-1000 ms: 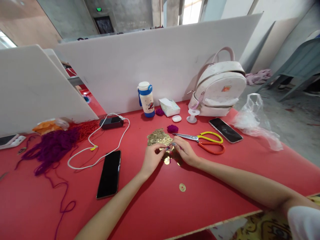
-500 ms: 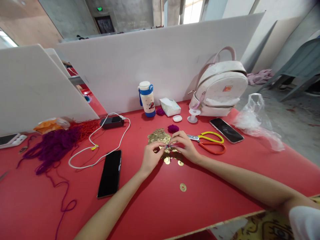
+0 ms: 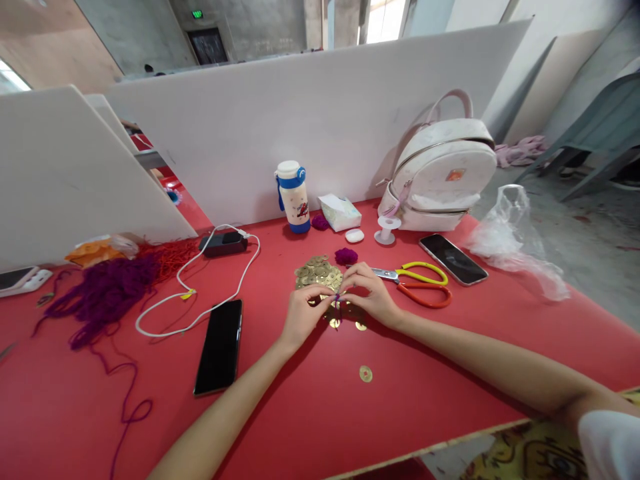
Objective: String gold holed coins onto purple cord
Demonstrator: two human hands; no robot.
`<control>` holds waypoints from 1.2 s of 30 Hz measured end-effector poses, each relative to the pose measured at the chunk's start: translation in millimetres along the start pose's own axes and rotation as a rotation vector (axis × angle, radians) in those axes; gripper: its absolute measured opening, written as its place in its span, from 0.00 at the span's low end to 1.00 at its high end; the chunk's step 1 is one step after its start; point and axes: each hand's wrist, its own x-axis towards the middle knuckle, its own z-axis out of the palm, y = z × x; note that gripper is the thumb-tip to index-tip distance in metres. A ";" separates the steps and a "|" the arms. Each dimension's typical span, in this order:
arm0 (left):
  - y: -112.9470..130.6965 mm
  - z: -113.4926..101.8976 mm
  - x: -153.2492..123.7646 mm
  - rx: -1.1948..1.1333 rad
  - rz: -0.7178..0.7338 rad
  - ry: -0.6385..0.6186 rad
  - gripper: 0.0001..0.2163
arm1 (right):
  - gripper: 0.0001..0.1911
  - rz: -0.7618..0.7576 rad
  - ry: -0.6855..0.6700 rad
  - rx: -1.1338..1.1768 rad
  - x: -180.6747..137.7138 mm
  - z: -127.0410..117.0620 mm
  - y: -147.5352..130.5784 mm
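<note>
My left hand (image 3: 306, 313) and my right hand (image 3: 369, 295) meet over the near side of a heap of brass-coloured coins (image 3: 317, 270) with square holes. Both hands pinch a thin purple cord (image 3: 339, 308), fingertips almost touching. Its loose ends hang down below my fingers; the knot or loop between them is too small to make out. One coin (image 3: 366, 373) lies apart, nearer to me, and a couple more show just under my hands. Behind my right hand sits a small purple yarn ball (image 3: 346, 256).
Scissors (image 3: 420, 283) with yellow and red handles lie right of my right hand, by a phone (image 3: 454, 259). Another phone (image 3: 219, 348) and a white cable (image 3: 200, 327) are at left, beside tangled purple yarn (image 3: 107, 287). Behind stand a bottle (image 3: 294, 200), a spool (image 3: 387, 231) and a backpack (image 3: 443, 173).
My fingertips have drawn closer together on the cord. The purple strand that stretched along my right fingers no longer shows there. My arms hold nearly the same place.
</note>
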 end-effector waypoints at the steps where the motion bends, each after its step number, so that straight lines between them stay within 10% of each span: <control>1: -0.1 -0.6 0.6 -0.003 -0.007 -0.006 0.05 | 0.07 0.014 -0.004 0.012 0.1 0.2 -0.4; 36: -10.7 -5.3 9.4 -0.184 -0.167 0.060 0.09 | 0.21 0.506 -0.118 0.793 -4.8 5.4 -1.3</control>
